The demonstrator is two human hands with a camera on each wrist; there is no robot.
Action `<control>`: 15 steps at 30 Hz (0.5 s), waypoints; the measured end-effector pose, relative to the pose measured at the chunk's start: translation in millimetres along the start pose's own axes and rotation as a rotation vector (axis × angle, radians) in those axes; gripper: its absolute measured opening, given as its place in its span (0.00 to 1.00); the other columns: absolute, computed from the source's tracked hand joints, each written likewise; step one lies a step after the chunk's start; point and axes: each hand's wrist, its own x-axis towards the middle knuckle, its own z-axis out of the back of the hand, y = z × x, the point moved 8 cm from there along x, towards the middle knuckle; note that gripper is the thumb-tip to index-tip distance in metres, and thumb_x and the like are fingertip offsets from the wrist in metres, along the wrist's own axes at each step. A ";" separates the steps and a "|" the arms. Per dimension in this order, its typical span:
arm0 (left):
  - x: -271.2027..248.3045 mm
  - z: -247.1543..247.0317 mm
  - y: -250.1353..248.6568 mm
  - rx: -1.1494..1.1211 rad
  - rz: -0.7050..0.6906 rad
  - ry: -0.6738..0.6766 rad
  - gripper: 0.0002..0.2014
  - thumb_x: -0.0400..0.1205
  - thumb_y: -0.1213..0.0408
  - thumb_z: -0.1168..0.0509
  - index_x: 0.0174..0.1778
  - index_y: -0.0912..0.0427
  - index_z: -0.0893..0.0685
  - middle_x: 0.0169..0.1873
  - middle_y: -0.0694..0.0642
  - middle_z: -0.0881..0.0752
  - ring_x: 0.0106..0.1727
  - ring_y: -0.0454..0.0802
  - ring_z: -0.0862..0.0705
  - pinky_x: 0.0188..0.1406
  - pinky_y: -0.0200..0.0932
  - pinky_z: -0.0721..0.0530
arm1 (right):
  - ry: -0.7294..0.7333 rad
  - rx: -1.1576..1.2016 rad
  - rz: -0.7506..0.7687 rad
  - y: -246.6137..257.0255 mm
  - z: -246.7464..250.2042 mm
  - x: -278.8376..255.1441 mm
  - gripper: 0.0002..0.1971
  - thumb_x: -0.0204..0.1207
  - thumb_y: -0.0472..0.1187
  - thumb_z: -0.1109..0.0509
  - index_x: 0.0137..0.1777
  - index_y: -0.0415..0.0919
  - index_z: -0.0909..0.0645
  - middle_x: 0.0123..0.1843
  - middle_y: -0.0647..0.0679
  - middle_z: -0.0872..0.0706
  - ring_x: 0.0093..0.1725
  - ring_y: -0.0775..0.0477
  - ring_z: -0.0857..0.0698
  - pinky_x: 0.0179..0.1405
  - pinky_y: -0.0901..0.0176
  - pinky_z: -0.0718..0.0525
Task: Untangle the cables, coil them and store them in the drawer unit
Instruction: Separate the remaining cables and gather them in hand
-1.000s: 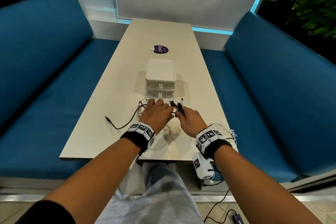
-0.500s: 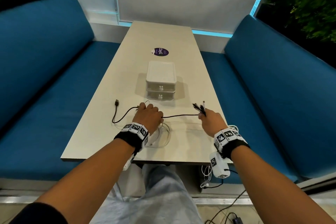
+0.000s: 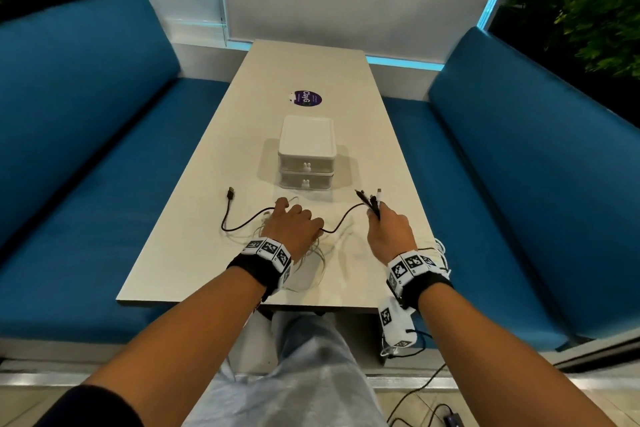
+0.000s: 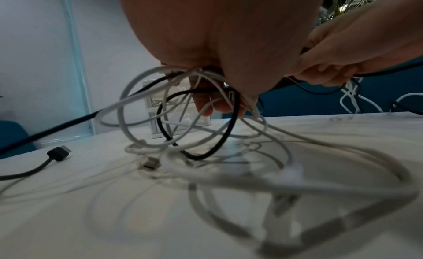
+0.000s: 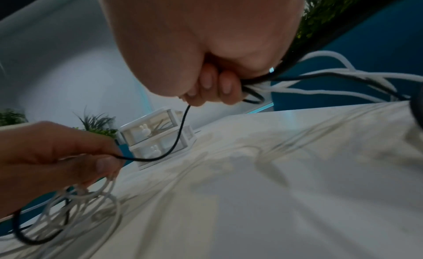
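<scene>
A black cable [image 3: 242, 224] runs from its USB plug [image 3: 230, 192] on the table through my left hand [image 3: 294, 222] and on in a slack curve to my right hand [image 3: 379, 217]. The left hand's fingers [image 4: 206, 107] curl round a tangle of white and black cables [image 4: 174, 121] just above the table. My right hand's fingers [image 5: 215, 87] grip a bundle of cable ends [image 3: 370, 201] that stick up from the fist. The white two-drawer unit [image 3: 306, 152] stands behind both hands, its drawers closed.
Loose white cable loops [image 3: 318, 263] lie on the table [image 3: 194, 253] under and behind my left wrist. More white cables [image 3: 441, 250] hang over the table's right edge. Blue benches [image 3: 86, 149] flank the table. A purple sticker [image 3: 306, 99] lies beyond the drawer unit.
My hands have moved apart from in front of the drawer unit, drawing the black cable out between them. Its plug has slid farther away on the left. The stretch between the hands now sags.
</scene>
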 end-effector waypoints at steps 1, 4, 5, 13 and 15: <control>-0.1 -0.9 -0.2 0.003 0.000 0.001 0.13 0.89 0.54 0.49 0.62 0.47 0.21 0.55 0.52 0.15 0.61 0.56 0.22 0.70 0.61 0.41 | -0.013 0.047 0.022 4.8 -1.4 -0.8 0.20 0.88 0.51 0.49 0.71 0.40 0.27 0.53 0.33 0.16 0.54 0.31 0.20 0.48 0.46 0.24; -1.5 -1.6 -2.7 0.014 -0.007 -0.001 0.11 0.87 0.56 0.44 0.61 0.46 0.20 0.55 0.52 0.16 0.61 0.57 0.22 0.69 0.62 0.40 | -0.002 0.148 0.081 16.9 -6.9 -6.1 0.19 0.87 0.51 0.46 0.69 0.41 0.26 0.49 0.34 0.15 0.53 0.30 0.20 0.45 0.49 0.24; -2.2 -0.6 -4.3 0.013 -0.009 -0.010 0.11 0.87 0.56 0.44 0.61 0.47 0.19 0.54 0.52 0.16 0.60 0.57 0.22 0.68 0.62 0.39 | 0.028 0.154 0.103 21.0 -11.0 -8.1 0.18 0.86 0.52 0.45 0.65 0.42 0.23 0.48 0.35 0.15 0.53 0.31 0.19 0.44 0.51 0.25; -6.3 10.7 -13.8 -0.082 0.006 -0.099 0.12 0.88 0.57 0.46 0.63 0.48 0.21 0.54 0.49 0.16 0.61 0.53 0.19 0.74 0.59 0.42 | 0.286 0.118 0.201 46.8 -38.4 -22.3 0.12 0.84 0.48 0.37 0.54 0.40 0.17 0.50 0.39 0.12 0.52 0.36 0.15 0.46 0.53 0.21; -7.5 8.8 -12.2 -0.052 0.015 -0.079 0.11 0.86 0.60 0.44 0.61 0.49 0.21 0.54 0.49 0.16 0.61 0.53 0.19 0.75 0.59 0.43 | 0.307 0.079 0.192 44.7 -41.8 -20.7 0.12 0.84 0.47 0.38 0.54 0.40 0.18 0.49 0.38 0.13 0.51 0.36 0.16 0.43 0.54 0.25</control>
